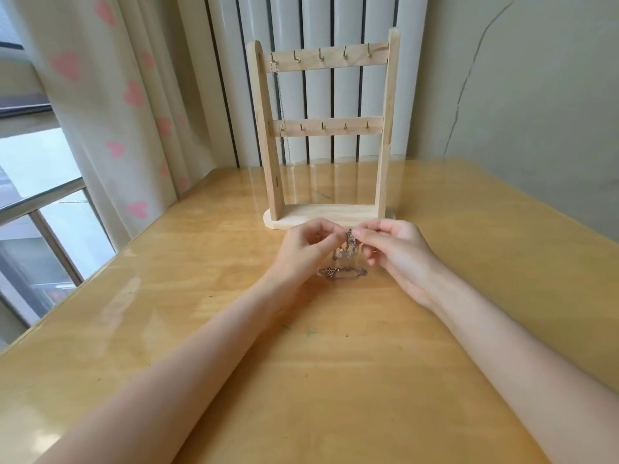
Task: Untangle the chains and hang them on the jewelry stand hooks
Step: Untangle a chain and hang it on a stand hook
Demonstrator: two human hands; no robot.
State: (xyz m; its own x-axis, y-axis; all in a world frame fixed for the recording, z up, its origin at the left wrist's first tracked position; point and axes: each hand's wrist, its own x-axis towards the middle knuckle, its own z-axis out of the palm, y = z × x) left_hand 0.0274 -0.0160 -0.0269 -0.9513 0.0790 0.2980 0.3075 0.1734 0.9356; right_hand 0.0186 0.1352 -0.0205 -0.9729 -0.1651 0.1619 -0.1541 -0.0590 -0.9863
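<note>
A wooden jewelry stand (385, 128) with two rails of brass hooks stands at the far middle of the table. One thin chain (280, 108) hangs from the top rail's leftmost hook. Just in front of the stand's base, my left hand (303, 252) and my right hand (395, 252) pinch a small tangle of chains (350, 242) between their fingertips, lifted a little off the table. Part of the tangle, with a small charm (331, 272), trails on the tabletop below the hands.
The glossy wooden table (201, 296) reaches to the wall at the back and right. A curtain (110, 105) with pink hearts and a window (40, 195) are at the left. A white radiator (301, 28) stands behind the stand.
</note>
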